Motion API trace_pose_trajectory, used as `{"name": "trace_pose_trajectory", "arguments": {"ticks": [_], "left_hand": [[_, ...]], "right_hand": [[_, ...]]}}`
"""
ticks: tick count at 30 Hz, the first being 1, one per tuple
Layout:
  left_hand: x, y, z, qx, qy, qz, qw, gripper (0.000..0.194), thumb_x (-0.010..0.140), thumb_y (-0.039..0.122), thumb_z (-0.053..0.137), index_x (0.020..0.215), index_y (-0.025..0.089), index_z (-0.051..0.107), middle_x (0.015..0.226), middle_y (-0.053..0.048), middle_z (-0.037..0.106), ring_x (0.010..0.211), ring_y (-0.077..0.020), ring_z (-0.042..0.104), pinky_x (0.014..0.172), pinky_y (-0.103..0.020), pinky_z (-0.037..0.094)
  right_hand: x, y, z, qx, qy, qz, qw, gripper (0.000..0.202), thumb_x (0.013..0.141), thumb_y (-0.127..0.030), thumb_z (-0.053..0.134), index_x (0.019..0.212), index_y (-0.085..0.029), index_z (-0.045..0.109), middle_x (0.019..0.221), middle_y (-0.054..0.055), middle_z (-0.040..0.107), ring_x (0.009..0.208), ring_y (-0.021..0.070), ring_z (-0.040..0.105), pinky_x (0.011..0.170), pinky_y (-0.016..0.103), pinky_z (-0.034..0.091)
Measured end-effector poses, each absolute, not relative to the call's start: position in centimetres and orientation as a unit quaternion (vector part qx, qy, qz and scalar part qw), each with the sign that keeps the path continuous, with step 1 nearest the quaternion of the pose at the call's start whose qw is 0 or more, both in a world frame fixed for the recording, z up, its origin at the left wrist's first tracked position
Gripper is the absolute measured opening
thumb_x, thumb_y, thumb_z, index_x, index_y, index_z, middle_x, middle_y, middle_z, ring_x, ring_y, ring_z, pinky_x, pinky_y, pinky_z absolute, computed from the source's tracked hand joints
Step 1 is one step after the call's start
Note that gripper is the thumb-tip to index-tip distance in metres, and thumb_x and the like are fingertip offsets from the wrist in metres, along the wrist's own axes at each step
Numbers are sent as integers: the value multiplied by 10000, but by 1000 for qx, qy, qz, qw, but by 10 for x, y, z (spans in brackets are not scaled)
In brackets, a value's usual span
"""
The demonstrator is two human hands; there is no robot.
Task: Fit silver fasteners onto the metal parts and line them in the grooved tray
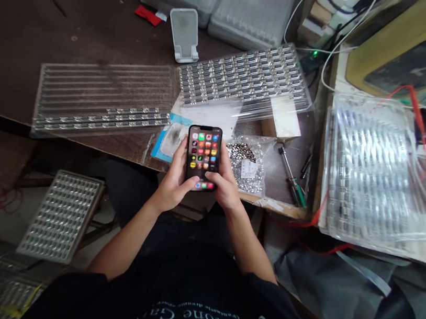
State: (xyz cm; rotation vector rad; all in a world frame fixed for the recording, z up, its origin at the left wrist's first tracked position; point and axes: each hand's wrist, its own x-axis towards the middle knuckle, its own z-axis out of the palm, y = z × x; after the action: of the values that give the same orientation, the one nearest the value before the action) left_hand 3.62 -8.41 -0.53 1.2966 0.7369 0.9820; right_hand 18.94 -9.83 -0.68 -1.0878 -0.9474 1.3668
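Note:
A black smartphone (pixel 203 153) with a lit screen of app icons is held upright at the table's front edge. My left hand (pixel 175 180) wraps its left side, and my right hand (pixel 227 182) grips its right side; both thumbs lie over the lower screen. Behind the phone, a clear tray (pixel 244 77) is filled with rows of small metal connectors. Another clear tray (pixel 103 91) to the left has connectors only in its front rows. Just right of the phone lies a plastic bag (pixel 256 176) of small metal parts.
A white phone stand (pixel 185 34) stands behind the trays. A small white box (pixel 284 118) and a green-handled screwdriver (pixel 296 191) lie right. Stacked clear trays (pixel 370 171) cover the right table. A filled tray (pixel 60 214) rests lower left. Cables hang at the upper right.

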Motion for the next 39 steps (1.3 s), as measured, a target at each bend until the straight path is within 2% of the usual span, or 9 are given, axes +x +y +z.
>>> {"name": "trace_pose_trajectory", "arguments": {"ticks": [6, 10, 13, 20, 22, 25, 28, 32, 39], "left_hand": [[37, -85, -5, 561, 306, 442, 629, 844, 956, 362, 635, 1636, 344, 136, 1687, -76, 257, 1542, -314, 280, 1271, -475, 261], [35, -86, -3, 555, 297, 430, 647, 849, 947, 374, 643, 1639, 341, 151, 1697, -63, 229, 1551, -330, 249, 1279, -484, 240], [32, -86, -3, 532, 287, 423, 675, 848, 939, 371, 654, 1637, 338, 174, 1660, -71, 329, 1522, -335, 321, 1261, -487, 285], [35, -88, 11, 337, 324, 451, 760, 738, 875, 302, 700, 1555, 267, 415, 1578, -65, 473, 1497, -318, 373, 1240, -455, 326], [34, -86, 21, 271, 346, 459, 772, 667, 835, 282, 711, 1474, 238, 527, 1495, -67, 568, 1456, -324, 437, 1212, -449, 371], [22, -76, 36, 195, 359, 470, 782, 561, 803, 282, 706, 1356, 224, 627, 1290, -66, 709, 1289, -317, 608, 1064, -414, 525], [-3, -58, 52, 166, 355, 520, 759, 493, 815, 257, 673, 1306, 224, 646, 1126, -57, 760, 1034, -258, 730, 800, -323, 623], [-41, -32, 76, 177, 366, 580, 705, 461, 841, 193, 621, 1299, 243, 639, 1005, -19, 765, 802, -165, 737, 636, -229, 600], [-69, -16, 109, 284, 403, 596, 634, 421, 861, 239, 580, 1276, 251, 651, 1196, -39, 726, 1021, -241, 710, 791, -345, 620]], "right_hand": [[188, -97, -10, -434, -390, 572, 576, 808, 783, -333, 672, 1539, -325, 388, 1650, -47, 362, 1538, 244, 300, 1281, 446, 242], [182, -96, -5, -476, -370, 539, 588, 757, 837, -424, 711, 1519, -304, 405, 1553, 29, 496, 1422, 260, 471, 1224, 453, 357], [177, -95, -2, -497, -357, 518, 598, 741, 850, -448, 719, 1509, -287, 420, 1436, 60, 597, 1292, 265, 582, 1167, 456, 425], [183, -99, -13, -503, -359, 514, 594, 550, 896, -526, 632, 1391, -288, 597, 1535, 14, 534, 1495, 261, 379, 1268, 444, 253], [185, -98, -15, -485, -365, 541, 582, 581, 894, -554, 639, 1409, -293, 588, 1561, 23, 512, 1509, 261, 363, 1245, 443, 305], [187, -97, -14, -433, -370, 601, 560, 682, 927, -589, 583, 1533, -313, 441, 1598, 82, 461, 1362, 298, 551, 908, 409, 591], [188, -97, -13, -415, -369, 618, 557, 681, 956, -570, 558, 1565, -329, 372, 1584, 135, 468, 1156, 286, 685, 624, 315, 587], [189, -97, -13, -415, -392, 601, 560, 610, 963, -565, 568, 1516, -342, 439, 1550, 137, 511, 1116, 272, 700, 689, 343, 597], [184, -102, -4, -417, -407, 577, 572, 579, 950, -561, 603, 1467, -318, 509, 1501, 145, 561, 1064, 264, 715, 754, 372, 600]]}}
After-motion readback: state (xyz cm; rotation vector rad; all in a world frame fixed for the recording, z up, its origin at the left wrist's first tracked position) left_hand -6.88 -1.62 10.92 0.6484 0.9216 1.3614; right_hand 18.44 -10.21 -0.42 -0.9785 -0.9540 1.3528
